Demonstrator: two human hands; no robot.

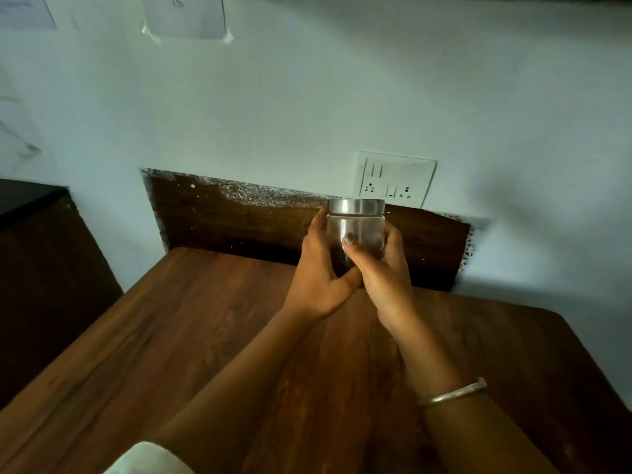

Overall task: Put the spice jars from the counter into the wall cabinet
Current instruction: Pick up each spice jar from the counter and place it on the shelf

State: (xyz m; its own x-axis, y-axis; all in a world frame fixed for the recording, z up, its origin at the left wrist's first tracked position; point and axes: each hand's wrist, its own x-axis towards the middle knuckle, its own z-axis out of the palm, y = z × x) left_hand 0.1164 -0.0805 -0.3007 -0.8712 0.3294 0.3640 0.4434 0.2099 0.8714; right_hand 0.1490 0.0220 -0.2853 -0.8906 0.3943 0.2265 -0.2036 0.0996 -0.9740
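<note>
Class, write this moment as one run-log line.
left hand: grips spice jar | right hand: grips it too | jar: upright, lid on | counter: beneath | cabinet: not in view

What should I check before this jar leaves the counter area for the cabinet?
1. Lid seated on the spice jar: ok.
2. Left grip wrapped round the jar: ok.
3. Right grip wrapped round the jar: ok.
4. Jar upright: ok.
5. Jar base clear of the counter: cannot tell, both grips hide it.
6. Wall cabinet in view: not ok, it is out of frame.
</note>
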